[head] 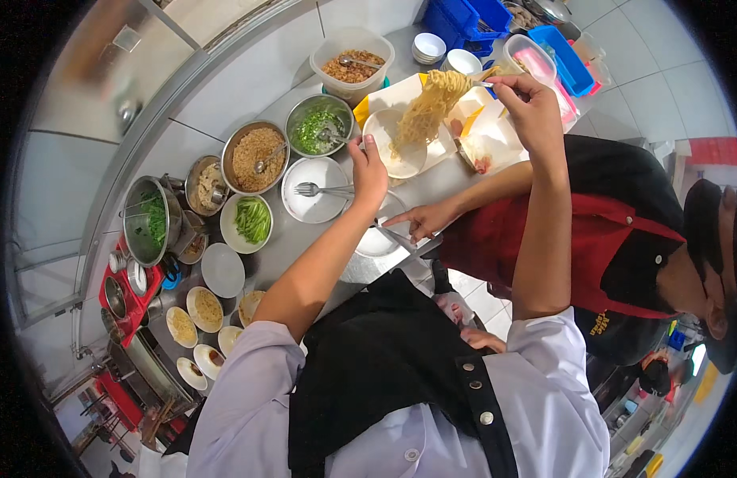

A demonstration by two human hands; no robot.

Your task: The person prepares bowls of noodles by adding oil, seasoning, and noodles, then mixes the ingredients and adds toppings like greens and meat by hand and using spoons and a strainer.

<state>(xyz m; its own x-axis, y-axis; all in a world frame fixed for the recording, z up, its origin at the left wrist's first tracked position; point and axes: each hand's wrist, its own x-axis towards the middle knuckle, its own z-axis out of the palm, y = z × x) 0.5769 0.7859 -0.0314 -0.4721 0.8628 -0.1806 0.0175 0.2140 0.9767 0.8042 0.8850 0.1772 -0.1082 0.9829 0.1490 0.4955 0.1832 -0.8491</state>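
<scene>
My right hand (527,104) grips the handle of a metal utensil, probably a fork, with a hanging clump of yellow noodles (434,104) on it. The noodles' lower end reaches into a white bowl (383,128), whose rim my left hand (368,170) holds. Beneath and behind the bowl lie open takeaway boxes of white and yellow card (398,92). Another such box, to the right, holds a plastic bag (479,152) with something red in it. Near my left hand is a stack of white plates (315,206) with forks (309,189) on top.
A co-worker in a red apron (524,239) stands at the right, one hand (428,221) pointing over the counter. Along the wall are a tub of fried topping (352,63), bowls of chopped spring onion (318,128), brown crumbs (255,156) and sliced cucumber (253,220). Several small bowls stand lower left.
</scene>
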